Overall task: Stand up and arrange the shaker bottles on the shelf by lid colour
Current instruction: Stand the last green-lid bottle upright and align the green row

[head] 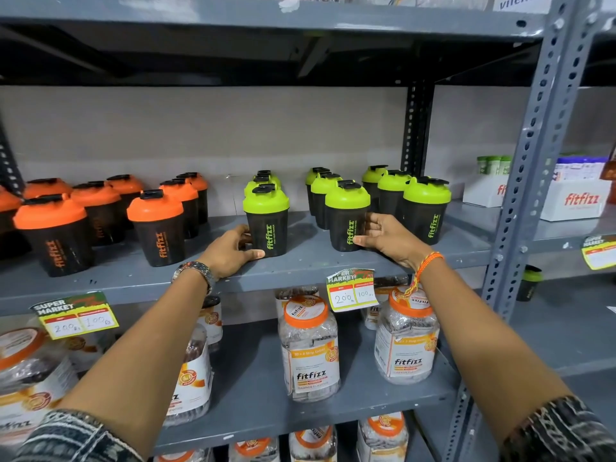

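Black shaker bottles stand upright on the grey shelf (300,261). Several with orange lids (155,208) fill the left half; several with green lids (426,195) stand in rows on the right half. My left hand (233,251) wraps the base of the front green-lid bottle (268,225) of the middle row, thumb across its foot. My right hand (386,238) grips the right side of another front green-lid bottle (345,218), fingers curled round it. Both bottles rest on the shelf.
The shelf below holds clear Fitfizz jars with orange lids (308,345). Price tags (351,290) hang off the shelf edge. A perforated grey upright (530,155) bounds the bay on the right; white boxes (573,195) and one green-lid bottle (528,283) sit beyond it.
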Available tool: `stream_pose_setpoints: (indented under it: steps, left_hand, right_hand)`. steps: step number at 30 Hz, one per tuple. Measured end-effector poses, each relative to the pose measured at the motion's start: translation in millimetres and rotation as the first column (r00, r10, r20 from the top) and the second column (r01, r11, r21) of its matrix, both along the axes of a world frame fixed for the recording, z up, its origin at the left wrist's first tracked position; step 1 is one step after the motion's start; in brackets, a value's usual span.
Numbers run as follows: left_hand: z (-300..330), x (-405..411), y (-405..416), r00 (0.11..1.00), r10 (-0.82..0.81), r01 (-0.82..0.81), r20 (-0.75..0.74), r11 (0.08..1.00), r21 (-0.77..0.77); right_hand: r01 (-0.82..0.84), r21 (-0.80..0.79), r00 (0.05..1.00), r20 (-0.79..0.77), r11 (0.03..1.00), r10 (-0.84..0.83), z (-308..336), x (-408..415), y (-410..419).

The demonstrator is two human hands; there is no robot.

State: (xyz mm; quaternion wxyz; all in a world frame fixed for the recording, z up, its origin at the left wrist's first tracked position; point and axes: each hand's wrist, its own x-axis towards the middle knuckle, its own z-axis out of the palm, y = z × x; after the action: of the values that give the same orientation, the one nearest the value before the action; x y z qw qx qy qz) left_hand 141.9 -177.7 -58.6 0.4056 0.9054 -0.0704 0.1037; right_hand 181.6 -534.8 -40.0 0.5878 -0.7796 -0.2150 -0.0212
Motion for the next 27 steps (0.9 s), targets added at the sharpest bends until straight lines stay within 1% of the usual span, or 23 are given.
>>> stream_pose_setpoints:
  steps: [4, 16, 22, 25, 27]
  left_hand:
    - [-5.5, 9.0, 6.5, 1.000, -0.013, 0.013, -0.009, 1.000, -0.019]
    - [7.3, -9.9, -10.1, 0.999, 0.025, -0.026, -0.019, 1.000, -0.006]
    - [6.7, -9.8, -11.2, 1.000, 0.007, -0.007, -0.004, 1.000, -0.022]
    - [7.5, -10.6, -12.2, 1.000, 0.023, -0.023, -0.015, 0.999, -0.022]
    - [10.6, -15.1, -13.1, 0.999, 0.026, -0.027, -0.026, 0.999, -0.024]
  right_hand:
    - [-0.004, -0.020, 1.000, -0.001, 1.000, 0.004, 0.3, -1.1, 0.4]
    - [0.008, -0.054, 1.000, 0.006, 0.998, -0.007, 2.1, -4.4, 1.6]
    - [0.024, -0.027, 0.999, -0.030, 0.999, -0.025, -0.1, -0.1, -0.8]
    - [0.092, 0.012, 0.996, -0.007, 0.996, -0.092, -2.2, -5.1, 0.9]
    - [0.189, 0.058, 0.982, 0.002, 0.980, -0.189, -3.5, -16.3, 6.8]
